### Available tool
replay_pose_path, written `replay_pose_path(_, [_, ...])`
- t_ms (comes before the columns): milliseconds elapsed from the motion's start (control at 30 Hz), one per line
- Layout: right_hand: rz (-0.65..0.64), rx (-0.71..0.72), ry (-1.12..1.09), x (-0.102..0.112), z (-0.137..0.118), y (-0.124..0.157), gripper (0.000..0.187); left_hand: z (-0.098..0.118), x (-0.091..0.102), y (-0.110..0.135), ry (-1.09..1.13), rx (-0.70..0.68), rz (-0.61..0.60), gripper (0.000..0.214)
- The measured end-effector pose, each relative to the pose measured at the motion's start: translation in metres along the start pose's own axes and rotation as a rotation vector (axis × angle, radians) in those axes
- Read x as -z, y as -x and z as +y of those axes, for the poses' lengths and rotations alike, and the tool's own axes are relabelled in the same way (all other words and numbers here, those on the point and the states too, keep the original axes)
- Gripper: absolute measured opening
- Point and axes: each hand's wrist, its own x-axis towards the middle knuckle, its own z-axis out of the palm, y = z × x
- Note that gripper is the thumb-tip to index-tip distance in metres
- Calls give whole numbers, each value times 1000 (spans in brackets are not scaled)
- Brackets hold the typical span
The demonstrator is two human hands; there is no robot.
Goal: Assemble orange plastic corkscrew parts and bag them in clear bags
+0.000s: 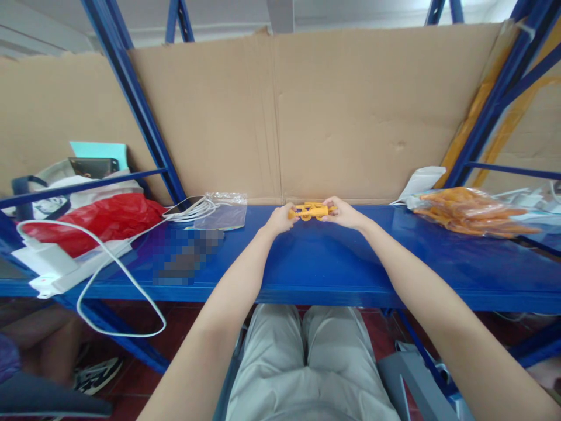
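Yellow plastic piece (319, 212) at blue shelf (324, 263), cardboard panel (350, 117) behind.

holding out left arm (228, 298) and right arm (421, 280), both bare and slanting inward. holding left hand (279, 220) and right hand (344, 213) near each other, roughly level, fingers curled inward in a pinch.

no legible text, brands, numbers, signs

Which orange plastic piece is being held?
The loose orange piece, gripped between left hand and right hand; the other orange pieces lie inside the clear bag farther right.
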Motion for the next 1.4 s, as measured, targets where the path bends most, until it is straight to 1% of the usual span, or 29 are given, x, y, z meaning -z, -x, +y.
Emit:
replay_pose_path(67, [-13, -65, -95, 3, -6, 2, 34, 1, 1, 1, 1, -6, 3, 22])
replay_pose_path(167, [-45, -193, -148, 3, -18, 6, 29, 1, 1, 0, -18, -26, 6, 23])
replay_pose_path(300, [-33, -350, -161, -2, -27, 10, 38, 0, 1, 0, -29, -21, 1, 23])
replay_pose_path(433, [-16, -407, -196, -6, -30, 11, 44, 0, 1, 0, -16, -21, -4, 24])
replay_pose_path(467, [-24, -411, -209, -5, -31, 12, 43, 0, 1, 0, -11, -20, -4, 24])
replay_pose_path(567, [-63, -378, -260, -2, -31, 14, 29, 0, 1, 1, -1, 3, -4, 23])
replay_pose_path(600, [-71, -359, -271, -1, -31, 15, 28, 0, 1, 1, 0, 12, -3, 23])
replay_pose_path(667, [-75, -329, -277, 0, -31, 16, 31, 0, 1, 1, 3, 12, 1, 23])
replay_pose_path(733, [-82, -329, -262, 0, -30, 15, 29, 1, 1, 1, 15, -2, 4, 23])
replay_pose_path(867, [-67, -376, -189, -1, -28, 13, 45, 2, 1, 1, 42, -19, -1, 23])
replay_pose_path(967, [-65, -395, -148, -1, -27, 12, 48, 2, 0, 1, 43, -15, -1, 23])
replay_pose_path(1033, [-69, -381, -154, -1, -25, 12, 42, 2, 0, 1, 41, -5, -5, 23])
replay_pose_path(1100, [-50, -345, -171, 0, -24, 12, 32, 2, -1, 1, 38, 0, -9, 23])
replay_pose_path(1133, [-37, -324, -176, 1, -23, 12, 30, 1, -1, 1, 36, 2, -10, 23])
replay_pose_path(1200, [-16, -296, -165, 1, -21, 11, 29, 1, -2, 0, 33, 4, -10, 23])
replay_pose_path(1300, [-13, -290, -140, 0, -21, 10, 22, 0, -3, 0, 33, -1, -10, 23])
replay_pose_path(1400, [-3, -312, -123, -1, -23, 10, 25, -1, -3, 0, 35, -10, -15, 22])
